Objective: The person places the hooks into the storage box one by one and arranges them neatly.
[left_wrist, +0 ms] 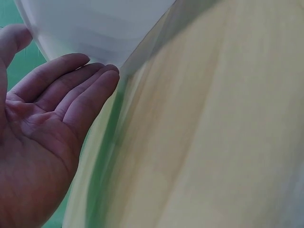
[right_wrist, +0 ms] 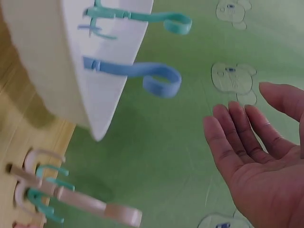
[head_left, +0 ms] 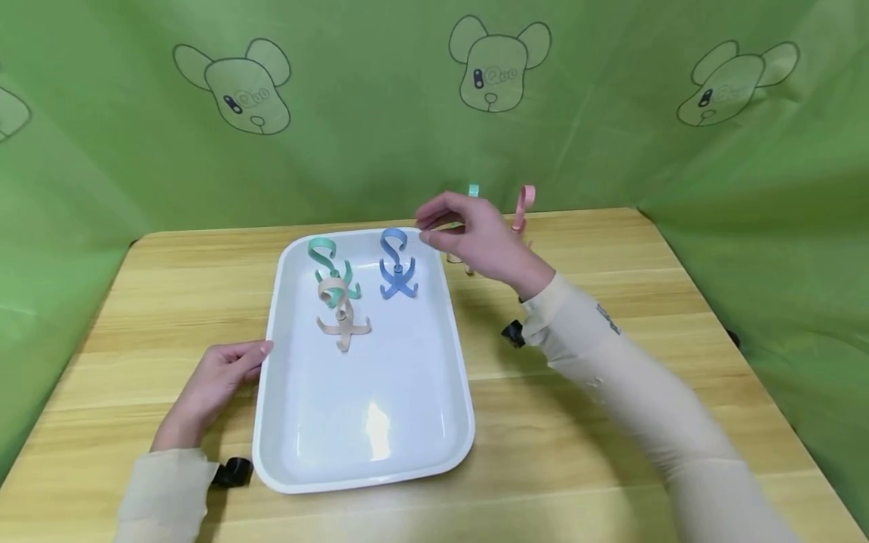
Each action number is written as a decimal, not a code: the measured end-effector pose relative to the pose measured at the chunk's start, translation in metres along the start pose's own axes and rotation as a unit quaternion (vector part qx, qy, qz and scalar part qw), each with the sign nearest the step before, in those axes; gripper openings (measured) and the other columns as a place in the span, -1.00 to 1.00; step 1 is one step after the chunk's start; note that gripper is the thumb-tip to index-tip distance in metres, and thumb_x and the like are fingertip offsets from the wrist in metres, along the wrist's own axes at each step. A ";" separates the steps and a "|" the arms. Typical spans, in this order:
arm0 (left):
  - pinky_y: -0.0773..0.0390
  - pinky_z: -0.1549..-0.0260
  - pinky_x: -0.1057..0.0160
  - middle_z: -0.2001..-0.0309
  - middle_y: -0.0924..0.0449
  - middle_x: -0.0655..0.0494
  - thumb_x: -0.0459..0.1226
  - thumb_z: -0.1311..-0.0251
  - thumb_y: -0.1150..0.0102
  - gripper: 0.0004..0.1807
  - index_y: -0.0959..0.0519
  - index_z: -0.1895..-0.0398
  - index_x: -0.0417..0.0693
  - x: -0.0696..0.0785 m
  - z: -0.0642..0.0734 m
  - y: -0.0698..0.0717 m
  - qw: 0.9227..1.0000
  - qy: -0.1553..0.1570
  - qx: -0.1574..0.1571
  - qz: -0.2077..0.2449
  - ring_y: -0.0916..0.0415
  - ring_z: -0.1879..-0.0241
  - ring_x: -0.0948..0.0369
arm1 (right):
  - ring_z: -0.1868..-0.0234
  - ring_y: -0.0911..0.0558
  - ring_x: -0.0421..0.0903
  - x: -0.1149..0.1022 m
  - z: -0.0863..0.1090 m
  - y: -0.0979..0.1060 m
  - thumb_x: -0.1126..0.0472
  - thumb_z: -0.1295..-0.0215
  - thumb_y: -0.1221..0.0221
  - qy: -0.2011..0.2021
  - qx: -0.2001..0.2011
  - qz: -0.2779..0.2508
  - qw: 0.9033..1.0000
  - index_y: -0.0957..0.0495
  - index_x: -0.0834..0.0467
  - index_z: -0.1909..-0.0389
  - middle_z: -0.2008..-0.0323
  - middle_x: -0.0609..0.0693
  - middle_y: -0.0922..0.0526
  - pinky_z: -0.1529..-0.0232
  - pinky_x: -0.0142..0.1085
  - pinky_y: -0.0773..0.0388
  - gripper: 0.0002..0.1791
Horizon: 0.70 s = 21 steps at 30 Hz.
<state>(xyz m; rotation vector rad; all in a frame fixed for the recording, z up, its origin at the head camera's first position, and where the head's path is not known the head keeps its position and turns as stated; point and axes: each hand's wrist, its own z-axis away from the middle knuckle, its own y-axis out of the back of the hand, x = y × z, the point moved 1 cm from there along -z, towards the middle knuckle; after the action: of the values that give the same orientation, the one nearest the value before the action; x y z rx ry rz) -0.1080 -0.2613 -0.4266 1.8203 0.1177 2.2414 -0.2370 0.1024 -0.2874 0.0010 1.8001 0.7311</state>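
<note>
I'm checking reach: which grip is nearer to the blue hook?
The right grip: just right of the blue hook, holding nothing. The left grip is farther off, nearer the person, holding the white tray by its left side.

I have a wood-grain table before me, pale yellow-brown. Left of its middle lies a white tray, lengthwise, its far end close to the table's back edge. Near that same edge, right of the tray, I see a pink hook, a turquoise hook and a beige hook grouped closely.
</note>
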 end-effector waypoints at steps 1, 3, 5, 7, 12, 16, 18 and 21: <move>-0.58 0.08 0.36 -0.14 -0.48 -0.36 -0.07 -0.46 -0.04 -0.43 -0.46 -0.16 -0.49 0.000 0.000 0.000 1.000 0.000 0.000 0.000 -0.61 0.09 0.31 | 0.03 -0.58 -0.09 0.000 0.001 0.003 0.36 -0.30 -0.26 0.000 0.010 0.001 1.000 -0.53 0.28 -0.06 0.08 0.06 -0.62 -0.03 -0.29 -0.56 -0.68; -0.58 0.08 0.35 -0.14 -0.48 -0.37 -0.08 -0.46 -0.04 -0.43 -0.45 -0.16 -0.50 0.000 0.000 0.000 1.000 0.000 0.001 0.002 -0.61 0.09 0.32 | 0.03 -0.58 -0.09 0.002 0.003 0.010 0.35 -0.32 -0.25 0.001 0.030 0.004 1.000 -0.52 0.27 -0.08 0.08 0.06 -0.63 -0.04 -0.27 -0.54 -0.68; -0.59 0.08 0.34 -0.15 -0.47 -0.37 -0.08 -0.46 -0.04 -0.43 -0.44 -0.16 -0.51 -0.001 0.000 0.000 1.000 -0.002 0.000 0.005 -0.61 0.09 0.33 | 0.04 -0.58 -0.09 0.005 0.005 0.015 0.35 -0.33 -0.24 -0.002 0.051 0.003 0.999 -0.52 0.27 -0.09 0.08 0.06 -0.64 -0.06 -0.25 -0.53 -0.68; -0.60 0.09 0.33 -0.14 -0.47 -0.38 -0.09 -0.47 -0.04 -0.43 -0.44 -0.16 -0.51 -0.001 -0.001 0.000 1.000 -0.004 0.000 0.009 -0.61 0.09 0.33 | 0.04 -0.59 -0.08 0.009 0.006 0.020 0.34 -0.34 -0.23 -0.007 0.069 -0.002 0.998 -0.52 0.26 -0.09 0.08 0.06 -0.64 -0.07 -0.23 -0.52 -0.68; -0.60 0.09 0.32 -0.14 -0.47 -0.39 -0.10 -0.47 -0.04 -0.44 -0.43 -0.16 -0.53 -0.002 -0.001 -0.001 1.000 -0.008 -0.001 0.015 -0.61 0.10 0.32 | 0.05 -0.59 -0.07 0.016 0.010 0.033 0.33 -0.35 -0.22 -0.024 0.096 -0.004 0.995 -0.51 0.24 -0.11 0.06 0.06 -0.63 0.16 -0.33 -0.59 -0.67; -0.60 0.09 0.32 -0.14 -0.47 -0.40 -0.11 -0.47 -0.04 -0.44 -0.43 -0.15 -0.54 -0.002 -0.001 -0.001 1.000 -0.008 0.000 0.015 -0.62 0.11 0.31 | 0.05 -0.57 -0.02 0.020 0.014 0.045 0.35 -0.36 -0.20 -0.036 0.111 -0.026 0.993 -0.46 0.25 -0.17 0.02 0.08 -0.58 0.48 -0.39 -0.59 -0.62; -0.60 0.09 0.32 -0.14 -0.46 -0.41 -0.11 -0.47 -0.04 -0.44 -0.43 -0.15 -0.54 -0.002 -0.001 -0.001 1.000 -0.009 0.000 0.015 -0.62 0.11 0.32 | 0.04 -0.56 -0.01 0.021 0.015 0.050 0.36 -0.35 -0.21 -0.036 0.119 -0.032 0.992 -0.45 0.27 -0.18 0.01 0.10 -0.58 0.43 -0.36 -0.62 -0.61; -0.61 0.10 0.32 -0.14 -0.45 -0.42 -0.11 -0.47 -0.03 -0.44 -0.42 -0.15 -0.55 -0.002 -0.001 -0.001 1.000 -0.009 0.001 0.015 -0.62 0.11 0.32 | 0.00 -0.54 -0.03 0.024 0.017 0.058 0.36 -0.35 -0.21 -0.034 0.131 -0.020 0.991 -0.45 0.29 -0.17 0.00 0.11 -0.58 0.10 -0.31 -0.60 -0.61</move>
<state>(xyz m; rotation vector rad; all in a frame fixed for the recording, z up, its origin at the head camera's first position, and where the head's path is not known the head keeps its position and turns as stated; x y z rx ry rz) -0.1084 -0.2609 -0.4289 1.8547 0.0898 2.2456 -0.2510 0.1657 -0.2831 0.1615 1.8142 0.4574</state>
